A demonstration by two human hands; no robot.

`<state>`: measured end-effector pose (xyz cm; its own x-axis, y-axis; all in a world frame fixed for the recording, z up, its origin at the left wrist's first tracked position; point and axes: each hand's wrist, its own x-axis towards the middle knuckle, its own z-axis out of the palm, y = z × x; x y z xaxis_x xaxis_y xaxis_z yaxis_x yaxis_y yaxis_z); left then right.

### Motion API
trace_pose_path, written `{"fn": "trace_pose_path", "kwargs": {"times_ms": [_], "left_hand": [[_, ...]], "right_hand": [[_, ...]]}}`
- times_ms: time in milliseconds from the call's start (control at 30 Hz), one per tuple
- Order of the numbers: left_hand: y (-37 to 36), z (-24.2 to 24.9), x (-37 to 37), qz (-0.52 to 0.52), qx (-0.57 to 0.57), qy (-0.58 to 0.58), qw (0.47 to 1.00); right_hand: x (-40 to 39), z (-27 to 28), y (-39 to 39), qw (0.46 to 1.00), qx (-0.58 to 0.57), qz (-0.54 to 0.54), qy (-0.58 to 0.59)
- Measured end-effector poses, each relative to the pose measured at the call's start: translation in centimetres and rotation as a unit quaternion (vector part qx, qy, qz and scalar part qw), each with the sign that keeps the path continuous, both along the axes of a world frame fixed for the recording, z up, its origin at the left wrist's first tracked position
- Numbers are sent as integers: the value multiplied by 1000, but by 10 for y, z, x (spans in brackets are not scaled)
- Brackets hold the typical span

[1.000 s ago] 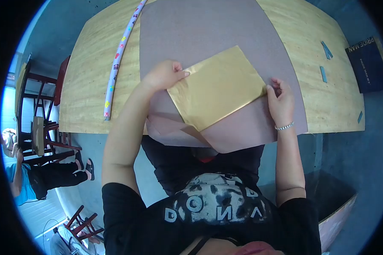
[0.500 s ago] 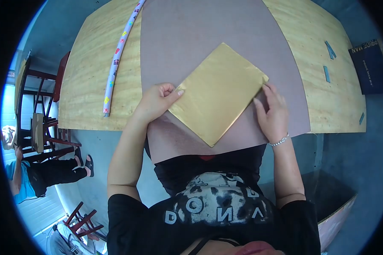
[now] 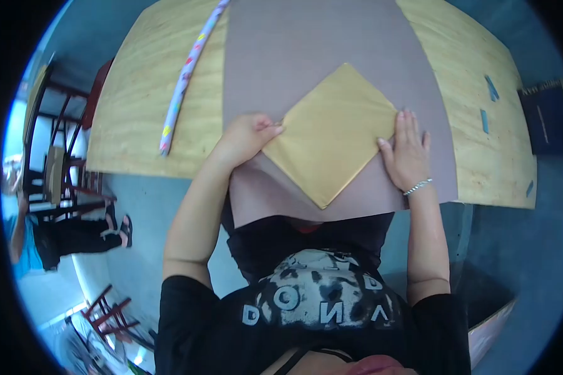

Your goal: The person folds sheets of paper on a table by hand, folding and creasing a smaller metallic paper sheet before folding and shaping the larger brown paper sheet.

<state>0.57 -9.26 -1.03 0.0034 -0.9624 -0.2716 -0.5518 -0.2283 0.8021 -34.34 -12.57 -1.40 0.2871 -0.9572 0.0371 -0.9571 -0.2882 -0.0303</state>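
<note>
A flat, gold-wrapped packet [image 3: 334, 134] lies turned like a diamond on a large mauve-brown sheet [image 3: 306, 37]. At its left corner my left hand [image 3: 249, 139] is closed, thumb and fingers pinching the gold edge. My right hand [image 3: 408, 153] rests at the right corner with fingers stretched out, the fingertips touching the edge there. The packet's near corner points toward my body, close to the sheet's front edge. Its underside is hidden.
The sheet covers the middle of a wooden table [image 3: 144, 81]. A lilac patterned roll [image 3: 184, 81] lies on the left. Small blue strips [image 3: 484, 122] are on the right, near a dark blue box [image 3: 547, 119]. A person [image 3: 69, 237] is at the far left beside dark red stools [image 3: 109, 315].
My right hand has flattened, its fingers now straighter along the packet's right corner. My left hand keeps its place at the left corner. The whole view has tilted slightly.
</note>
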Motion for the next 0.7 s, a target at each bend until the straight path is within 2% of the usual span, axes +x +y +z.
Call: {"fn": "trace_pose_path", "kwargs": {"times_ms": [133,200,233,300,333,400,433,500,567,633,667,700], "left_hand": [[3,10,9,25,17,1,1000],[4,19,8,55,63,97,992],[4,19,10,69,60,100,991],[3,20,12,5,101,141,985],[3,16,11,16,93,144,985],[2,5,16,-58,80,215,972],[4,11,16,-36,75,190,978],[0,14,22,-8,49,184,982],[0,18,37,13,28,180,983],[-6,27,59,37,-25,167,985],[-12,21,75,54,-64,206,975],[-12,32,92,81,-88,170,978]], "right_hand": [[0,-9,0,1000,-4,14,-7],[-1,-10,-3,999,-19,26,-20],[-2,-12,-3,999,-17,16,-27],[0,-8,0,999,-19,5,-41],[-2,-7,2,999,-24,18,-39],[-2,-7,1,992,-58,24,-110],[-2,-6,2,990,-64,44,-114],[-3,-5,3,990,-44,7,-130],[-11,-13,0,991,-58,32,-119],[-12,-16,-2,991,-72,48,-106],[-12,-16,-2,990,-70,49,-110],[-12,-16,-2,990,-67,47,-113]]}}
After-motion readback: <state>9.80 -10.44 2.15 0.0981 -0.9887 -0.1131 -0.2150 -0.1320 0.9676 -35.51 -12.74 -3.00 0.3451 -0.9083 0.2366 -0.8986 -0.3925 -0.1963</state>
